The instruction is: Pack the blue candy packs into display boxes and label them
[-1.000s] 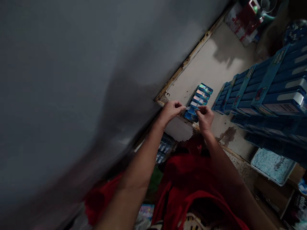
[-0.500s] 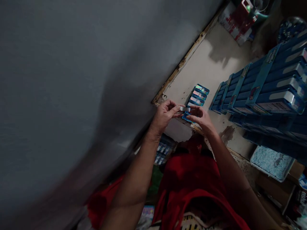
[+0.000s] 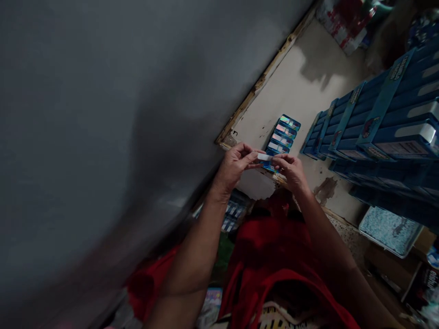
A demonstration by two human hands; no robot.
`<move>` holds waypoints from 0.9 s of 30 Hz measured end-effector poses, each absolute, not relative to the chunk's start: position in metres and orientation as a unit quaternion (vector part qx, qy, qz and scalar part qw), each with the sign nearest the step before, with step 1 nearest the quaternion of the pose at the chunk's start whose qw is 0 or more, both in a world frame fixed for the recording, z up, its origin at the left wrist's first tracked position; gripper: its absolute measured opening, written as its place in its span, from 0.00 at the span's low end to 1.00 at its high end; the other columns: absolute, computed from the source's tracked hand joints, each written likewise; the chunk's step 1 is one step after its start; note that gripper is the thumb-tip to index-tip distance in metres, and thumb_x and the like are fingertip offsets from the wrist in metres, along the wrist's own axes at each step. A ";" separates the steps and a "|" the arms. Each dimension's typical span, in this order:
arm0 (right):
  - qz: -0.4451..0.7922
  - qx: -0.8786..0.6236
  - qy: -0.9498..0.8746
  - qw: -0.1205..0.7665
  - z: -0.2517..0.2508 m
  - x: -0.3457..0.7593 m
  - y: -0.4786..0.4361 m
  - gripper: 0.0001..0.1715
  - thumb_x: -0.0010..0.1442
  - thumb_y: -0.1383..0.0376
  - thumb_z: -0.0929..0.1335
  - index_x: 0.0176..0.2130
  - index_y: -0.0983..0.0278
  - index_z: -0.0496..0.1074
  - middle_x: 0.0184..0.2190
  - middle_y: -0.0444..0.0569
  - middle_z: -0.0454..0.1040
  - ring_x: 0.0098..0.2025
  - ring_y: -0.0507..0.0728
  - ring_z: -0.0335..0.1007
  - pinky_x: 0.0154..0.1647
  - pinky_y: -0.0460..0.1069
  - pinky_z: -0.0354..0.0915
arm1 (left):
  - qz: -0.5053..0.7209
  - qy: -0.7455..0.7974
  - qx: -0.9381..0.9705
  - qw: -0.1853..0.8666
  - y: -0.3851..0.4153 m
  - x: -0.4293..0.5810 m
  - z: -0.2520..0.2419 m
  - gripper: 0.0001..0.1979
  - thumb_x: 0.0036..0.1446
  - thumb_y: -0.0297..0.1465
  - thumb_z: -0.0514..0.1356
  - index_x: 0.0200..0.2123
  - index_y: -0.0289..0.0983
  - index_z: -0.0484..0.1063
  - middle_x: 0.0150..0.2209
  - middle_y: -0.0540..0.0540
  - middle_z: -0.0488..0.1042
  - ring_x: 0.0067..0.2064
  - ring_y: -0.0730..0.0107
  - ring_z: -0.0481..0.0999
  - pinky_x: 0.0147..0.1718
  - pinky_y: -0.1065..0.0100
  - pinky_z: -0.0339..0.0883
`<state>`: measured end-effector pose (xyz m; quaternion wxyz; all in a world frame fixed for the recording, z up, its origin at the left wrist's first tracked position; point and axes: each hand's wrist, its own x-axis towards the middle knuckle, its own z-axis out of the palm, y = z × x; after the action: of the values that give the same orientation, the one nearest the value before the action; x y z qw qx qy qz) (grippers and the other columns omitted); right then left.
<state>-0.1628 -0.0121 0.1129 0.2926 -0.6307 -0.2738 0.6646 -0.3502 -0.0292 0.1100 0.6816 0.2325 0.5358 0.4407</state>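
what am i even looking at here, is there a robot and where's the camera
There is no robot here, just a person working with two bare hands. Every picture comes from one camera worn on the person's head, looking forward and down, so their arms reach away from you and red clothing shows below.

The left hand and right hand hold a small white strip by its two ends. What the strip is for, I can't tell.

Just beyond, on a pale tabletop, lies a row of small blue packs with shiny labels; the hands partly cover the nearest ones. To the right are stacked blue boxes. The big grey area on the left looks like a wall.
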 end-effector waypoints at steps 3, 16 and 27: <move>0.663 -0.648 -0.234 0.293 0.112 -0.161 -0.014 0.27 0.44 0.51 0.80 0.40 0.59 0.76 0.31 0.42 0.79 0.29 0.49 0.70 0.28 0.44 0.63 | 0.426 0.549 0.225 0.683 -0.030 -0.350 0.110 0.20 0.54 0.44 0.72 0.32 0.40 0.66 0.41 0.45 0.81 0.43 0.62 0.83 0.44 0.59 0.82; 0.578 -0.668 -0.357 0.302 0.099 -0.164 -0.023 0.20 0.51 0.49 0.76 0.26 0.61 0.72 0.22 0.41 0.70 0.24 0.50 0.61 0.28 0.47 0.58 | 0.409 0.581 0.253 0.657 -0.033 -0.347 0.087 0.17 0.54 0.42 0.71 0.31 0.39 0.69 0.34 0.46 0.81 0.39 0.62 0.83 0.39 0.62 0.81; 0.303 -0.783 -0.535 0.094 0.088 -0.171 -0.006 0.13 0.64 0.56 0.71 0.31 0.60 0.77 0.31 0.46 0.80 0.34 0.57 0.72 0.36 0.50 0.55 | 0.270 0.717 0.418 0.488 -0.003 -0.339 0.047 0.08 0.57 0.36 0.66 0.31 0.38 0.76 0.29 0.47 0.80 0.33 0.64 0.77 0.37 0.65 0.68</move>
<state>-0.1708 -0.0060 0.0880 0.0938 -0.7834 -0.5348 0.3025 -0.3389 -0.0025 0.0475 0.4883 0.4185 0.7166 0.2702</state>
